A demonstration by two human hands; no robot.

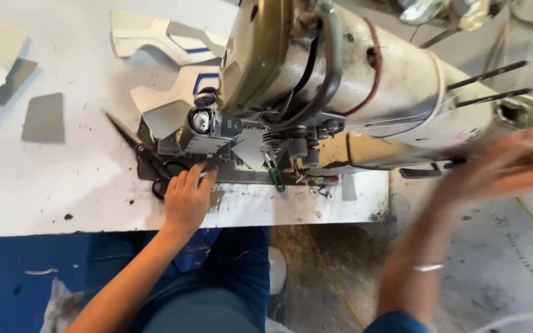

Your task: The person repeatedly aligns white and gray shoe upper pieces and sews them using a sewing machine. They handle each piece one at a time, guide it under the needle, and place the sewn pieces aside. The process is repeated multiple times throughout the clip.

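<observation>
The blurred right hand (513, 166) is raised beside the sewing machine (340, 80), its grip unclear. The left hand (186, 197), fingers loosely spread, rests on scissors (149, 161) on the desk (63, 185); blades point up-left.

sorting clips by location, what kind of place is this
Probably a sewing workshop, perhaps for shoe uppers. A worn industrial sewing machine stands on a stained white table, with cut white and grey pieces lying beside it and scissors by the left hand.
</observation>
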